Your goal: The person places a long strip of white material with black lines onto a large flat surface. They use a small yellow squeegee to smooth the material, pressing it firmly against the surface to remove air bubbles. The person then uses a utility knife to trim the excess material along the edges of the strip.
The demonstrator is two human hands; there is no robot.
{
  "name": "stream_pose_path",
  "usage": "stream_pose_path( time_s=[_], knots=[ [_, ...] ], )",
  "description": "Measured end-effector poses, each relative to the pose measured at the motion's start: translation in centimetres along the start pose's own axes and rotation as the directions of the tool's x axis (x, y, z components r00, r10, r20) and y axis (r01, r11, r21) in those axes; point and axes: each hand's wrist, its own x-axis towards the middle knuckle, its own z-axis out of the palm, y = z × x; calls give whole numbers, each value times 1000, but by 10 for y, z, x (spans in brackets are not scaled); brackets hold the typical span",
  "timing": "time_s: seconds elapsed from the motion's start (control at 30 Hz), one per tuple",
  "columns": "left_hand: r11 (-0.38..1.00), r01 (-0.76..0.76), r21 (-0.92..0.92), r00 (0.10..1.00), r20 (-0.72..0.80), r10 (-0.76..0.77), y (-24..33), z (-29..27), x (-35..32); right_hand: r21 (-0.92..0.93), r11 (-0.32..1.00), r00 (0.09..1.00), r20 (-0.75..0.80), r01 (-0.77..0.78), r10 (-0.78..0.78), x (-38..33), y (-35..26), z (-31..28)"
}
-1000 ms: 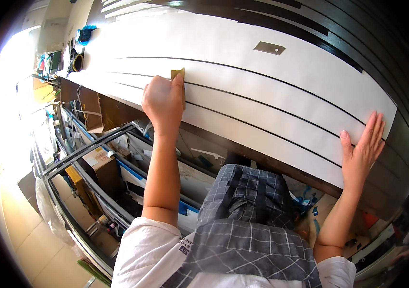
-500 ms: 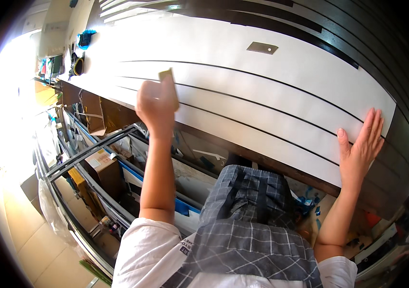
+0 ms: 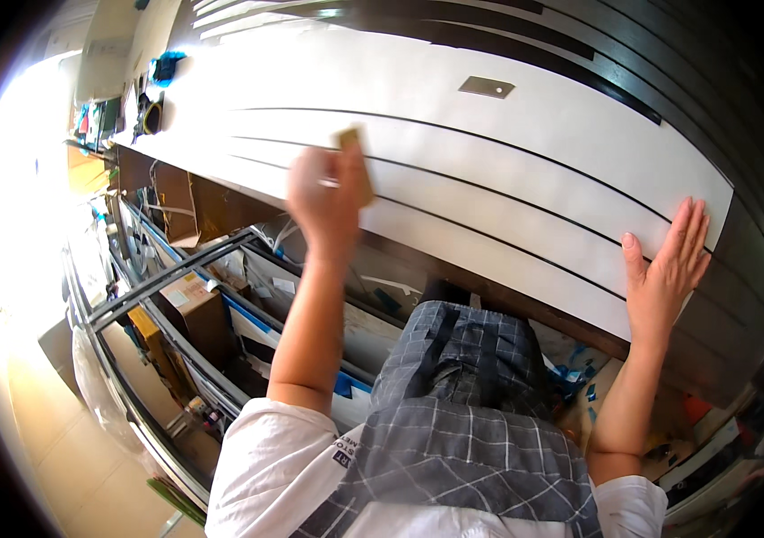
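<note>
A large white sheet (image 3: 534, 125) with several long, thin black lines lies over the worktop. My left hand (image 3: 317, 202), slightly blurred, is closed round a flat tan block (image 3: 360, 170) held on edge over the lines at the sheet's near side. Whether the block presses on the sheet I cannot tell. My right hand (image 3: 667, 269) rests flat near the sheet's right end, fingers stretched out and thumb apart. Beyond the lines, a slanted grey metal blade (image 3: 487, 87) with a small hole lies on the sheet.
Dark strips (image 3: 570, 76) run along the sheet's far side. A roll of tape (image 3: 151, 117) and a blue item (image 3: 167, 68) sit at the far left. Below the worktop's near edge stands a metal-framed rack (image 3: 171, 276) holding panels and a cardboard box (image 3: 192, 300).
My left hand has moved right along the lines with the tan block. My right hand stays flat at the right end, while the whole view has shifted slightly.
</note>
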Motion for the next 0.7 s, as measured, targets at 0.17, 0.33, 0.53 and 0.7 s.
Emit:
stream_pose_path(
  time_s=[0.17,0.33,0.53,0.7],
  knots=[
    [971,-239,1,971,-31,239,19,0,-27,145,989,999,44,3,-10,-18,-7,-13],
    [958,-238,-158,970,1,241,36,-21,-72,193,979,997,67,-60,48,-48,25,-30],
    [957,2,-291,978,198,58,51,-37,-120,68,993,995,-7,-101,101,-76,128,-33],
    [945,87,-315,956,295,10,64,-39,-135,119,981,984,-73,-152,161,-66,158,-56]
  ],
)
